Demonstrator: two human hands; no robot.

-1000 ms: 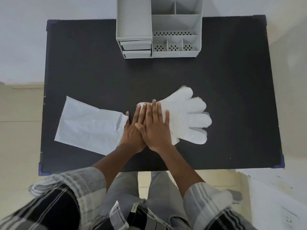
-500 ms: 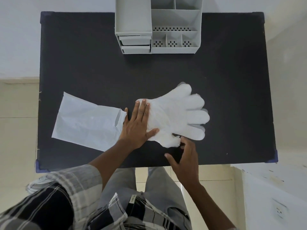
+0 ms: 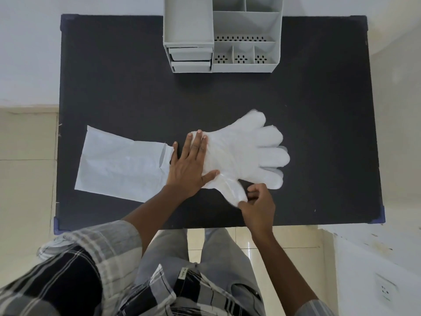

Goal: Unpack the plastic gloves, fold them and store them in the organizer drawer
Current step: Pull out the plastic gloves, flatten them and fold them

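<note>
Translucent white plastic gloves [image 3: 246,151] lie stacked flat on the black table [image 3: 127,92], fingers pointing right. My left hand [image 3: 189,165] lies flat with spread fingers, pressing down on the cuff end. My right hand [image 3: 258,201] pinches the tip of the glove thumb, which points toward me. The empty white paper packet [image 3: 120,165] lies left of my left hand, its open end touching it. The grey organizer [image 3: 223,35] stands at the table's far edge, with two shut drawers [image 3: 191,59] on its left side.
Open compartments with perforated floors fill the organizer's right half. Table corners carry blue guards [image 3: 57,224]. A tiled floor and white wall surround the table, and a wall socket [image 3: 385,290] shows at lower right.
My right hand left the glove's cuff, swung down to the right, and closed its fingers on the glove thumb. My left hand stayed pressing on the cuff.
</note>
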